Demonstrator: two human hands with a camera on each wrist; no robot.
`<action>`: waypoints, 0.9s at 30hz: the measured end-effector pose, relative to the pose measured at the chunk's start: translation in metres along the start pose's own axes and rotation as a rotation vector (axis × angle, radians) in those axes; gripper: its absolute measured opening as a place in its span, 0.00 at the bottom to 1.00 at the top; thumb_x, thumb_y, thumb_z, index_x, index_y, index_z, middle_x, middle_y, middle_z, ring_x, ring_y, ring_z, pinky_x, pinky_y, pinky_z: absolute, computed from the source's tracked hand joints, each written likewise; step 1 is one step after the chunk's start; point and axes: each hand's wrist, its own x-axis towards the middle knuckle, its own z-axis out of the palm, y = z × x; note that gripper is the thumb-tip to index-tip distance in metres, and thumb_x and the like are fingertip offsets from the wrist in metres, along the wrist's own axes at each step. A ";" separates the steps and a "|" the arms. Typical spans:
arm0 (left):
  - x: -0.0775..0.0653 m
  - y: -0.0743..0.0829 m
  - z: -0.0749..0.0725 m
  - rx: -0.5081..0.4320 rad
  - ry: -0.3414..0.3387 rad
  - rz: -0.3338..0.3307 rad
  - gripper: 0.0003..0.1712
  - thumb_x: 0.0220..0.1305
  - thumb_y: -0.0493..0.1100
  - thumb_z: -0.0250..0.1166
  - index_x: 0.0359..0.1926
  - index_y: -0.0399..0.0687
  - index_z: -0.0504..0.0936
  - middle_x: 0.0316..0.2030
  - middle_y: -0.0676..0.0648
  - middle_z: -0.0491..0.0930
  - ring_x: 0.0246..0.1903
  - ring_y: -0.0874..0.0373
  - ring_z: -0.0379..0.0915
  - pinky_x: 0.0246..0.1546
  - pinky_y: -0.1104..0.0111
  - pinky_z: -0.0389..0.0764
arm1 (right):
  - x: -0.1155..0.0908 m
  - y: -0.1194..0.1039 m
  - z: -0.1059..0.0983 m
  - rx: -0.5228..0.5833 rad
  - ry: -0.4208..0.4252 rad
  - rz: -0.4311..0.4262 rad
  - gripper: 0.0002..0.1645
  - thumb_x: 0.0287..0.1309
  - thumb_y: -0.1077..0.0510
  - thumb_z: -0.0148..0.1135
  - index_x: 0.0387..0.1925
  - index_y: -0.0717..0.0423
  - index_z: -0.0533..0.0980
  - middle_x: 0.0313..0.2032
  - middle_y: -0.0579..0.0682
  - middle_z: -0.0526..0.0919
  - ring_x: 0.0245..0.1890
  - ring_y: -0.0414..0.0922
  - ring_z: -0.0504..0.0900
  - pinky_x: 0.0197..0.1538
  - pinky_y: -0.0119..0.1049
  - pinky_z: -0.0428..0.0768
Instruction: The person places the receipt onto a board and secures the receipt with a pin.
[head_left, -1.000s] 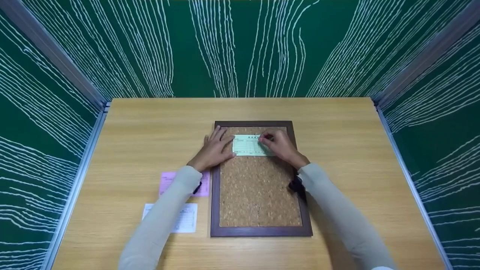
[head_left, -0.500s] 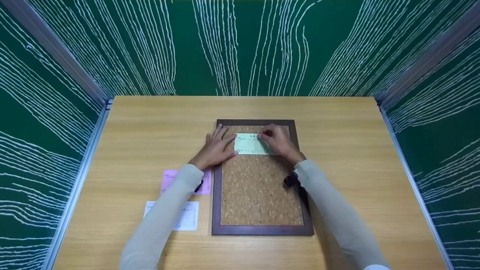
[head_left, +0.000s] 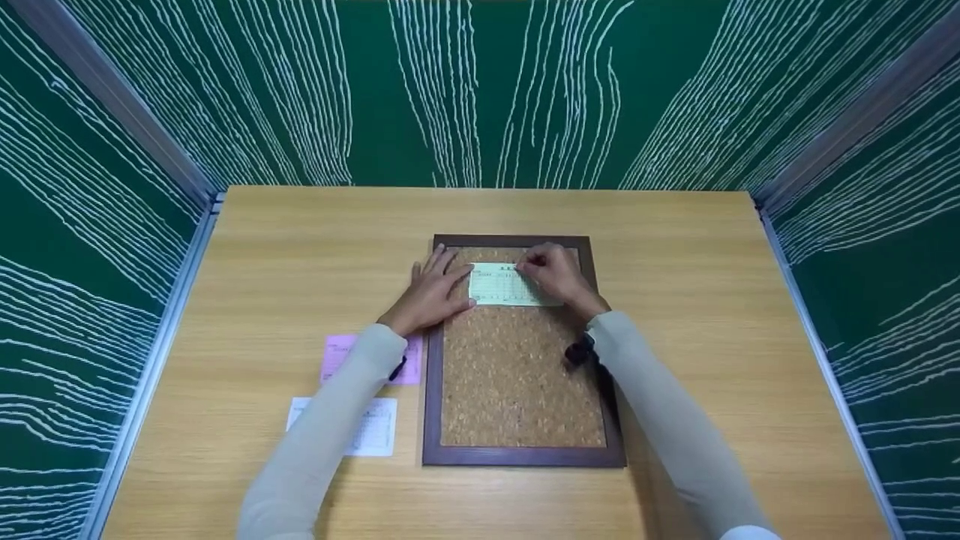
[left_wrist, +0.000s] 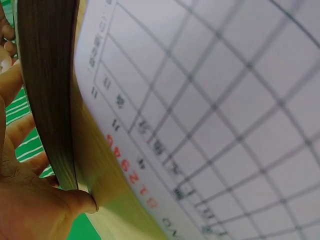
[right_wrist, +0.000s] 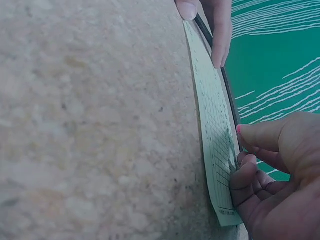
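Observation:
A pale green printed slip [head_left: 495, 285] lies across the upper part of a cork board [head_left: 521, 375] with a dark brown frame. My left hand [head_left: 431, 294] rests on the board's left side, fingers spread, with thumb and index tips at the slip's left edge. My right hand [head_left: 559, 274] is over the slip's upper right part. In the right wrist view, a small pink push pin [right_wrist: 239, 129] shows at my right thumb tip, by the slip's top edge; the fingers hide most of it. The left wrist view shows my left hand [left_wrist: 40, 210] beside the frame's edge [left_wrist: 47, 90].
A pink slip [head_left: 405, 369] and a white slip [head_left: 376, 427] with a printed grid lie on the wooden table [head_left: 300, 240] left of the board, partly under my left forearm. Green walls [head_left: 660, 75] with white wavy lines stand around the table.
My right hand has shifted slightly left and up along the slip's upper edge. The left hand keeps its place on the board. The whole head view has drifted a little.

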 end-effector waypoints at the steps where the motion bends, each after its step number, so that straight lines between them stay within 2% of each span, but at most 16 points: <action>1: 0.000 0.001 0.000 -0.003 0.001 0.000 0.44 0.76 0.62 0.67 0.86 0.55 0.66 0.89 0.42 0.46 0.88 0.42 0.24 0.82 0.31 0.34 | 0.000 -0.001 0.000 0.000 -0.002 0.011 0.07 0.75 0.64 0.67 0.44 0.59 0.90 0.43 0.54 0.90 0.41 0.48 0.81 0.42 0.36 0.77; 6: -0.001 0.000 0.000 -0.002 0.004 -0.004 0.44 0.76 0.62 0.67 0.86 0.55 0.66 0.89 0.42 0.46 0.88 0.42 0.24 0.82 0.32 0.34 | 0.000 -0.007 0.000 0.017 -0.022 0.094 0.08 0.76 0.63 0.66 0.46 0.58 0.91 0.44 0.54 0.90 0.42 0.49 0.81 0.45 0.39 0.77; 11: -0.002 0.000 0.000 -0.016 0.002 0.000 0.44 0.76 0.62 0.66 0.86 0.55 0.66 0.89 0.42 0.46 0.89 0.42 0.24 0.82 0.31 0.33 | 0.002 -0.012 0.000 0.039 -0.024 0.149 0.08 0.76 0.62 0.66 0.43 0.58 0.90 0.40 0.54 0.87 0.40 0.50 0.78 0.43 0.40 0.73; 16: -0.003 -0.001 -0.001 -0.009 0.007 0.002 0.44 0.77 0.62 0.66 0.86 0.54 0.66 0.89 0.42 0.47 0.89 0.43 0.24 0.82 0.31 0.34 | 0.004 -0.014 -0.001 0.080 -0.040 0.148 0.10 0.76 0.64 0.64 0.43 0.61 0.91 0.42 0.54 0.90 0.38 0.48 0.79 0.42 0.38 0.74; 21: -0.003 -0.003 0.000 -0.009 0.017 0.013 0.44 0.76 0.62 0.66 0.85 0.52 0.66 0.89 0.41 0.47 0.88 0.42 0.25 0.81 0.29 0.35 | 0.006 -0.018 -0.001 0.070 -0.051 0.151 0.10 0.76 0.62 0.66 0.42 0.61 0.91 0.44 0.54 0.91 0.40 0.47 0.79 0.44 0.38 0.75; 27: -0.003 0.001 0.000 -0.010 0.007 0.021 0.45 0.77 0.63 0.66 0.86 0.53 0.66 0.89 0.41 0.47 0.88 0.42 0.24 0.82 0.30 0.35 | 0.004 -0.022 -0.005 0.054 -0.055 0.190 0.11 0.76 0.61 0.66 0.39 0.61 0.91 0.40 0.52 0.89 0.39 0.47 0.78 0.43 0.38 0.73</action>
